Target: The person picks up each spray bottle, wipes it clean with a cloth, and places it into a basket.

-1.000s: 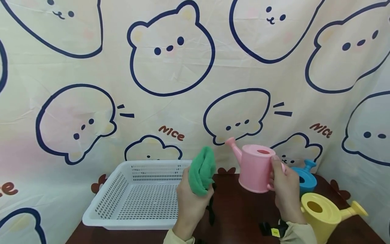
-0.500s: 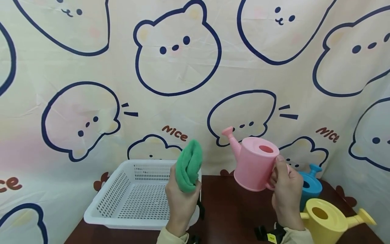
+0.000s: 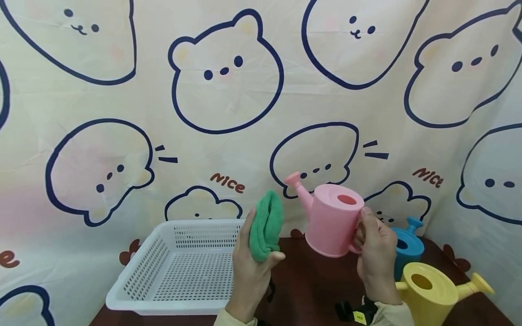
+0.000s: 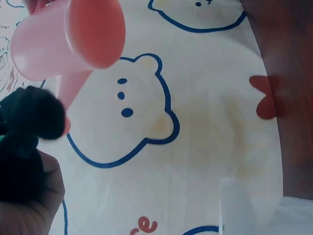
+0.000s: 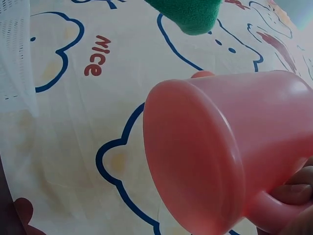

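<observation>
In the head view my left hand [image 3: 250, 276] holds a folded green cloth [image 3: 266, 226] upright between thumb and fingers. A pink watering can [image 3: 332, 222] hangs above the table, its handle gripped by my right hand [image 3: 377, 258]. The can tilts a little, with its spout pointing up and left toward the cloth; a gap lies between the two. From the right wrist, the can's round base [image 5: 190, 156] shows with fingers curled through the handle, and the cloth [image 5: 193, 14] is above it. The cloth looks dark in the left wrist view [image 4: 29, 117], under the can [image 4: 63, 39].
A white perforated basket [image 3: 126, 290] stands on the dark brown table [image 3: 302, 290] at the left. On the right stand a blue watering can [image 3: 409, 246] and a yellow watering can [image 3: 432, 290], close to my right wrist. A printed curtain [image 3: 228, 158] hangs behind the table.
The camera view has shifted slightly between frames. My left thumb now sticks out to the side of the cloth. The pink can is tilted more than a second ago, and stays in my right hand.
</observation>
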`<action>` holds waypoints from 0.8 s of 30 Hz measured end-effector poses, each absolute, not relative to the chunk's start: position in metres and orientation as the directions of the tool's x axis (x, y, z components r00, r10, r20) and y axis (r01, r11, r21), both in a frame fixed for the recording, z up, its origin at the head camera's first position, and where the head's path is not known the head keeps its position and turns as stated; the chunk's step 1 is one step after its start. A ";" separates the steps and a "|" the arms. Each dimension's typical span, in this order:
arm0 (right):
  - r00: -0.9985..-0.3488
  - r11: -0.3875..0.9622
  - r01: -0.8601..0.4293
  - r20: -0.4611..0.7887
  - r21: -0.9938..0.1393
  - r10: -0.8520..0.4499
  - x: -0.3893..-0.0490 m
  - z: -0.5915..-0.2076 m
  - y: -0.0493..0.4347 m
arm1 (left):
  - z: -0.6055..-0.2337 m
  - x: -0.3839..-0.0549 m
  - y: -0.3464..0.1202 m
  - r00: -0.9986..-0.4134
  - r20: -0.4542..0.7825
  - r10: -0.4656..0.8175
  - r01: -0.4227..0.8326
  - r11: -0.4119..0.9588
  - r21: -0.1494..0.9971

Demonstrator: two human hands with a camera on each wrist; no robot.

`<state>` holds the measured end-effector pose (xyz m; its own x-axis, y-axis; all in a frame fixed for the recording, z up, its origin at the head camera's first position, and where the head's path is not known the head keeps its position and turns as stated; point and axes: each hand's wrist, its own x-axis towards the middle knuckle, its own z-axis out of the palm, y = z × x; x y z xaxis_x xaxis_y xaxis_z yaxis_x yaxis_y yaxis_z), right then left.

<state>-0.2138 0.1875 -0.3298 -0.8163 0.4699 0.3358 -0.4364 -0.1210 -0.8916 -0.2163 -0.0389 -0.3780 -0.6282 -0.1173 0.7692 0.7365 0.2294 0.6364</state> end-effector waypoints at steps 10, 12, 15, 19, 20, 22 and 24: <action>-0.827 -0.105 -0.433 0.349 -0.895 0.441 -0.213 -0.328 0.182 | -0.382 -0.215 -0.038 -0.695 0.719 -0.002 0.696 0.247 0.674; -0.830 -0.104 -0.436 0.355 -0.894 0.429 -0.213 -0.328 0.182 | -0.382 -0.215 -0.037 -0.688 0.726 0.002 0.703 0.252 0.665; -0.838 -0.104 -0.435 0.360 -0.894 0.410 -0.213 -0.329 0.182 | -0.380 -0.212 -0.036 -0.715 0.699 -0.009 0.674 0.253 0.694; -0.844 -0.095 -0.429 0.361 -0.898 0.396 -0.214 -0.329 0.181 | -0.377 -0.211 -0.037 -0.740 0.673 -0.006 0.647 0.265 0.715; -0.845 -0.092 -0.427 0.361 -0.899 0.394 -0.213 -0.329 0.181 | -0.377 -0.211 -0.037 -0.737 0.676 0.002 0.651 0.270 0.709; -0.845 -0.087 -0.429 0.366 -0.899 0.390 -0.213 -0.329 0.181 | -0.377 -0.211 -0.037 -0.726 0.687 0.016 0.664 0.278 0.695; -0.844 -0.088 -0.435 0.372 -0.896 0.386 -0.213 -0.328 0.180 | -0.377 -0.212 -0.036 -0.700 0.713 0.040 0.693 0.278 0.665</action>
<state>-0.2128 0.1801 -0.3285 -0.8443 0.3860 0.3716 -0.4348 -0.0884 -0.8962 -0.2118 -0.0362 -0.3775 -0.7000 0.0400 0.7130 0.6932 0.2785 0.6648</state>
